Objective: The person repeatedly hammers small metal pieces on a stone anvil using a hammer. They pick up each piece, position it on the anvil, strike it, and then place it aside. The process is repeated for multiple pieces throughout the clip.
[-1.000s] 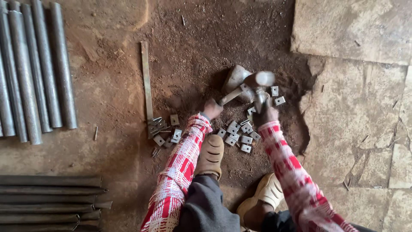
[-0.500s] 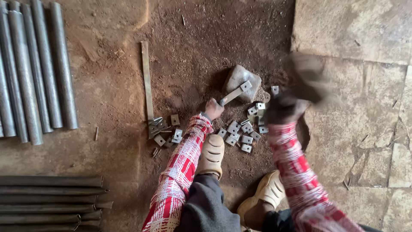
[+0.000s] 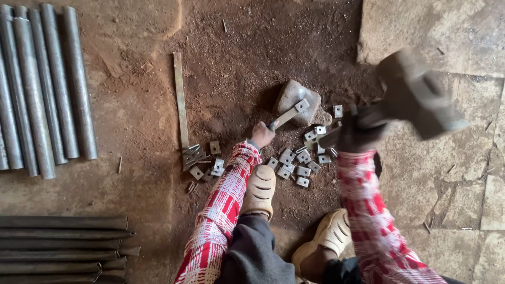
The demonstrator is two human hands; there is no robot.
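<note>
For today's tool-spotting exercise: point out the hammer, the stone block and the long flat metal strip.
hammer (image 3: 421,94), head view, on its blurred head.
stone block (image 3: 294,97), head view, on its top face.
long flat metal strip (image 3: 180,100), head view, at mid-length.

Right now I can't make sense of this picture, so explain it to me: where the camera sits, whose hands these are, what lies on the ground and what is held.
The camera sits on a person's head and looks down, so you see their own arms in red-and-white sleeves and their two feet in pale shoes.

The left hand holds a flat metal strip with its far end resting on a stone. The right hand holds a hammer raised above the ground; it is blurred by motion.

On the dirt floor lie many small square metal plates, in two loose groups. A long thin bar lies left of them. Further left are grey pipes, and darker pipes at the lower left. On the right is a stone slab.
</note>
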